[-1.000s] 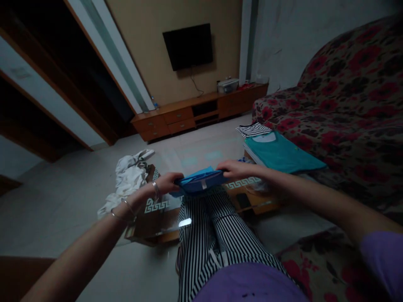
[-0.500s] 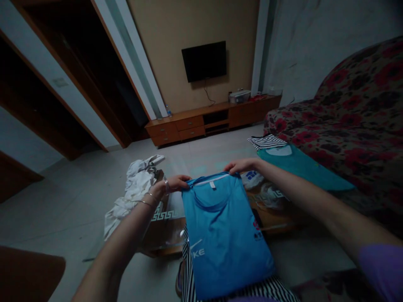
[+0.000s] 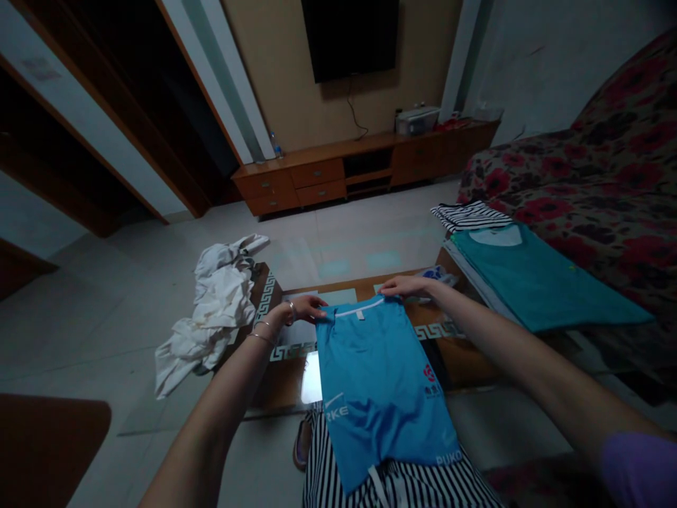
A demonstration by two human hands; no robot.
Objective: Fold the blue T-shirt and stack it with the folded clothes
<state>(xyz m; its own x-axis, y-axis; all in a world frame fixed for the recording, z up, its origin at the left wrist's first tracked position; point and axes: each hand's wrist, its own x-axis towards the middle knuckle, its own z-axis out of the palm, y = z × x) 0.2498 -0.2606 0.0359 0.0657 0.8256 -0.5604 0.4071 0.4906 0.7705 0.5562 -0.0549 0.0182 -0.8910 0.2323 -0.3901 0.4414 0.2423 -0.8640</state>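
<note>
Both my hands pinch the shoulders of a blue sports T-shirt [image 3: 381, 388], which lies spread flat, front up, with its collar away from me. My left hand [image 3: 299, 308], with bangles at the wrist, holds the near-left shoulder edge. My right hand [image 3: 407, 286] holds the opposite shoulder by the collar. The shirt's upper part lies over a glass-topped wooden coffee table [image 3: 285, 381], and its hem rests on my striped trousers [image 3: 402, 483]. A white logo and dark red print mark the shirt's front.
A folded teal T-shirt [image 3: 539, 279] and a striped garment [image 3: 470, 215] lie at the table's right end, beside a red floral sofa [image 3: 608, 162]. Crumpled white clothes [image 3: 211, 317] lie to the left. A wooden TV cabinet [image 3: 360, 169] stands ahead.
The blue T-shirt has gone from a narrow bunched fold between my hands to hanging open, and now lies flat over the table and my lap. My view has also tilted downward.
</note>
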